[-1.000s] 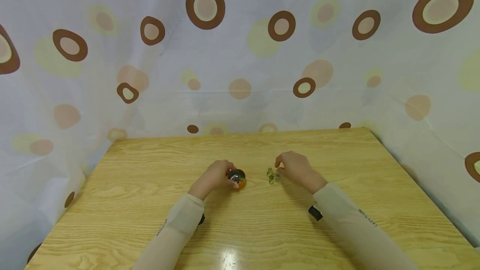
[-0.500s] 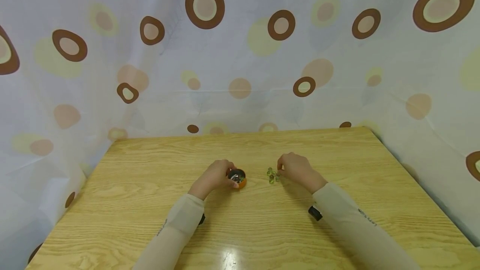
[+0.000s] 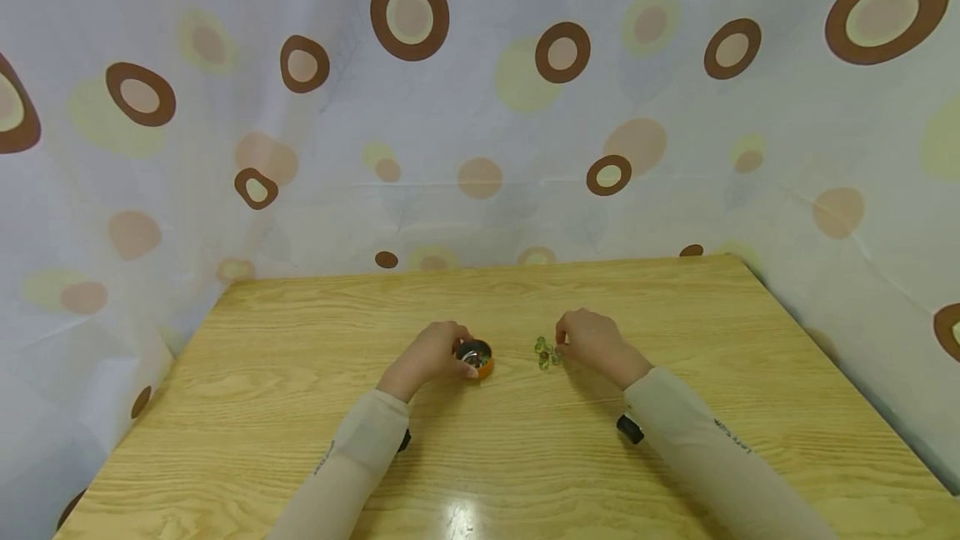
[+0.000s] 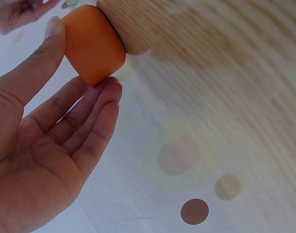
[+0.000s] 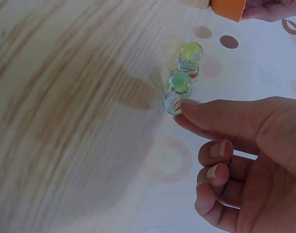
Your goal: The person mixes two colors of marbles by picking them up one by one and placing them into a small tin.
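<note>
Between thumb and fingers, my left hand (image 3: 429, 354) holds a small orange bowl (image 3: 487, 367) standing on the table. Its inside is dark, with small shiny things in it that are too small to tell apart. In the left wrist view the bowl's orange outer wall (image 4: 93, 44) faces the camera. To the right of the bowl lies a cluster of clear glass marbles (image 3: 543, 354) with coloured swirls. My right hand (image 3: 596, 346) is at the right side of this cluster. Thumb and forefinger pinch one marble (image 5: 172, 104), its swirl reddish-brown and white; the other fingers are curled.
The wood-grain table (image 3: 495, 448) reflects a bright light near its front. A pale curtain (image 3: 480, 107) with brown and yellow ovals rises behind and at both sides. A black wrist strap (image 3: 630, 428) shows below the right sleeve.
My right hand has come down slightly to the rightmost marble, and its thumb and forefinger have closed together. The left hand and bowl stay in place.
</note>
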Demonstrator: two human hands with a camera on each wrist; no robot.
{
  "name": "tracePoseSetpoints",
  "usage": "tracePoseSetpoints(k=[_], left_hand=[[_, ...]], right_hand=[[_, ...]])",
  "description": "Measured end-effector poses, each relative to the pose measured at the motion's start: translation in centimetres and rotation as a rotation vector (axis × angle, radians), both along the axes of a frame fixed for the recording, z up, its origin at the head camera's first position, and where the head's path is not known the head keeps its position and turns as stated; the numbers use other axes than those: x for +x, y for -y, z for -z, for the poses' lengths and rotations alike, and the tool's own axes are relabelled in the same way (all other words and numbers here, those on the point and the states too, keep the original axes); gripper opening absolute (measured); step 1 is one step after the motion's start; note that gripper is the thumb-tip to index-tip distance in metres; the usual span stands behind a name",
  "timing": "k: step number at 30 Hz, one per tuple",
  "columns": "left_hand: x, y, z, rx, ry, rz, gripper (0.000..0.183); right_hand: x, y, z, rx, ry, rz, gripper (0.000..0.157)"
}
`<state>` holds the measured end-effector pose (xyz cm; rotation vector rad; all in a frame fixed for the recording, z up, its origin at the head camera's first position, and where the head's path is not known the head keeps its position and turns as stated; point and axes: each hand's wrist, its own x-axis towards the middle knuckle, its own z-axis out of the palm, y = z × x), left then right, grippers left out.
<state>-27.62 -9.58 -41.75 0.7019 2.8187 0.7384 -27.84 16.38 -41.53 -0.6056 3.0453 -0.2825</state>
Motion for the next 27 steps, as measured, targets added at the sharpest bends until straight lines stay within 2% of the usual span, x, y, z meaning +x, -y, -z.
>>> tracePoseSetpoints(k=[17, 27], left_hand=[[0.27, 0.06, -0.12, 0.011, -0.006, 0.016, 0.043], [0.2, 0.04, -0.11, 0.008, -0.01, 0.013, 0.044]], right_hand=[[-0.14, -0.07, 0.22, 0.0, 0.029, 0.017, 0.004], [0.22, 0.61, -0.58, -0.017, -0.022, -0.017, 0.012]])
